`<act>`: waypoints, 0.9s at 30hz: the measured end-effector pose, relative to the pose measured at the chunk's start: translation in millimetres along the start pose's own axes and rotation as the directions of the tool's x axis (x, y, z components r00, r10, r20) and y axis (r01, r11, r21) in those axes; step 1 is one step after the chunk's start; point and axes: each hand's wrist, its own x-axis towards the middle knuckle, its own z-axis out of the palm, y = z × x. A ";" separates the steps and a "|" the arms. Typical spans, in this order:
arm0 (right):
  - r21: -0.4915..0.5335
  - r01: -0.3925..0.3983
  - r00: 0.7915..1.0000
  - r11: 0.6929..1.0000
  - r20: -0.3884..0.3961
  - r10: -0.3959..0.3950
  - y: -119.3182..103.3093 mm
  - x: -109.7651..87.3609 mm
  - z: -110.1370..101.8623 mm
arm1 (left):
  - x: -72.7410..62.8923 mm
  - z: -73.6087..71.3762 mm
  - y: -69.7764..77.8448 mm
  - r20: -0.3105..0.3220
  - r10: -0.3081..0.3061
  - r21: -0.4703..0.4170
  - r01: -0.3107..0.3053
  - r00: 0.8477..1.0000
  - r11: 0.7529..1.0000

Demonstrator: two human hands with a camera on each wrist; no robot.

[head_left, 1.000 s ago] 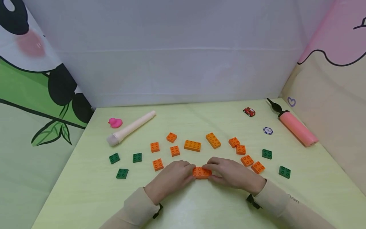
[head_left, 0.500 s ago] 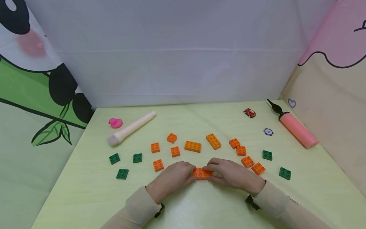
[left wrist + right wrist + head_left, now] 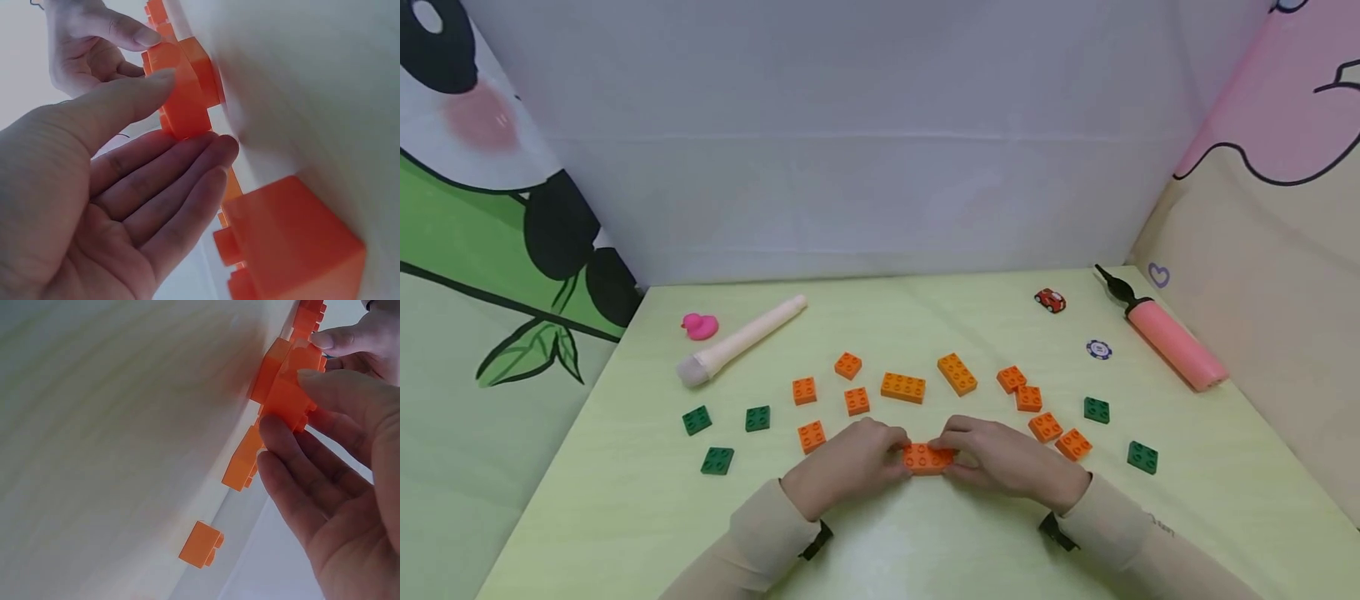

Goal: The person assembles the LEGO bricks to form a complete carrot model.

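Both hands hold one long orange toy brick point(image 3: 927, 460), near the front middle of the table. My left hand point(image 3: 853, 465) pinches its left end between thumb and fingers, and my right hand point(image 3: 1003, 457) pinches the opposite end. In the left wrist view the long brick point(image 3: 181, 100) sits on top of a smaller orange brick point(image 3: 201, 67), which is close to the tabletop. The right wrist view shows the same pair, the long brick point(image 3: 290, 387) over the small one point(image 3: 269, 370). From the head view the lower brick is hidden.
Several small orange bricks point(image 3: 857, 402), two longer yellow-orange bricks point(image 3: 903, 387) and several green bricks point(image 3: 717, 461) lie around the hands. Farther back are a pink duck point(image 3: 701, 326), a pale tube point(image 3: 745, 340), a red toy car point(image 3: 1050, 300), a poker chip point(image 3: 1099, 349) and a pink pump point(image 3: 1176, 342).
The head view has shifted slightly. Both hands keep their hold on the long orange brick, and the other things stay where they were on the table.
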 end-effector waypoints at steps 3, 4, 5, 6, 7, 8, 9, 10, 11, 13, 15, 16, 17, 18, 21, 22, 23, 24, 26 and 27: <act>0.003 -0.015 1.000 1.000 0.006 0.015 -1.0 -0.7 0.4 | 0.8 0.6 -2.0 0.009 -0.010 -0.023 0.010 1.000 1.000; 0.000 -0.016 1.000 1.000 0.007 0.016 -1.1 -0.5 0.5 | 1.2 0.8 -2.5 0.012 -0.014 -0.025 0.014 1.000 1.000; -0.002 -0.017 1.000 1.000 0.008 0.017 -1.2 -0.4 0.4 | 1.3 0.7 -2.9 0.016 -0.020 -0.024 0.021 1.000 0.999; -0.003 -0.018 1.000 1.000 0.011 0.018 -1.3 0.0 0.1 | 1.4 0.5 -3.1 0.020 -0.026 -0.023 0.026 0.999 0.999; -0.009 -0.017 1.000 1.000 0.013 0.017 -1.3 0.4 -0.4 | 1.6 0.5 -3.6 0.022 -0.029 -0.023 0.030 0.999 0.999; -0.013 -0.016 1.000 1.000 0.015 0.016 -0.8 1.0 -0.8 | 1.7 0.3 -4.0 0.023 -0.031 -0.022 0.031 0.999 0.999; -0.007 -0.022 1.000 1.000 0.017 0.022 0.1 1.7 -1.7 | 2.0 0.2 -4.3 0.023 -0.029 -0.021 0.030 0.999 0.999; 0.007 -0.035 0.999 0.999 0.018 0.035 0.9 2.9 -3.0 | 1.7 0.0 -4.7 0.025 -0.031 -0.017 0.031 0.999 0.999; 0.021 -0.056 0.998 0.998 0.017 0.055 2.0 3.9 -5.4 | 1.3 -0.4 -5.0 0.026 -0.031 -0.015 0.031 0.999 0.999; 0.041 -0.111 0.994 0.993 -0.011 0.111 5.2 7.1 -12.6 | 1.3 -0.6 -5.6 0.025 -0.031 -0.011 0.031 0.999 0.999; 0.032 -0.194 0.978 0.981 -0.067 0.195 10.9 14.1 -21.4 | 1.7 -1.0 -6.1 0.019 -0.031 -0.005 0.031 0.999 1.000; 0.002 -0.236 0.967 0.972 -0.098 0.235 14.3 18.8 -25.9 | 1.8 -1.1 -6.4 0.015 -0.030 0.000 0.030 0.999 1.000; -0.035 -0.278 0.954 0.960 -0.127 0.271 18.5 23.9 -29.6 | 2.0 -1.2 -6.7 0.010 -0.027 0.001 0.027 1.000 1.000; -0.077 -0.315 0.942 0.946 -0.151 0.301 22.9 29.9 -32.4 | 2.1 -1.4 -7.2 0.005 -0.025 0.004 0.025 1.000 1.000; -0.192 -0.390 0.918 0.900 -0.156 0.364 36.3 46.1 -35.9 | 2.0 -1.6 -8.2 -0.003 -0.017 -0.001 0.017 1.000 1.000; -0.210 -0.402 0.915 0.891 -0.137 0.380 39.9 50.0 -36.0 | 2.1 -1.5 -8.4 -0.002 -0.014 -0.004 0.014 1.000 1.000; -0.216 -0.410 0.912 0.886 -0.116 0.394 43.2 53.0 -35.6 | 2.1 -1.4 -8.4 0.000 -0.012 -0.007 0.012 1.000 1.000; -0.219 -0.413 0.911 0.884 -0.096 0.402 45.9 55.5 -34.8 | 2.2 -1.2 -8.5 0.002 -0.012 -0.010 0.012 1.000 1.000; -0.209 -0.422 0.906 0.882 -0.062 0.419 49.0 58.7 -32.6 | 1.9 -1.1 -8.5 0.004 -0.008 -0.017 0.008 1.000 1.000; -0.196 -0.426 0.904 0.883 -0.051 0.424 50.2 60.1 -31.6 | 1.7 -1.1 -8.5 0.005 -0.006 -0.017 0.006 1.000 1.000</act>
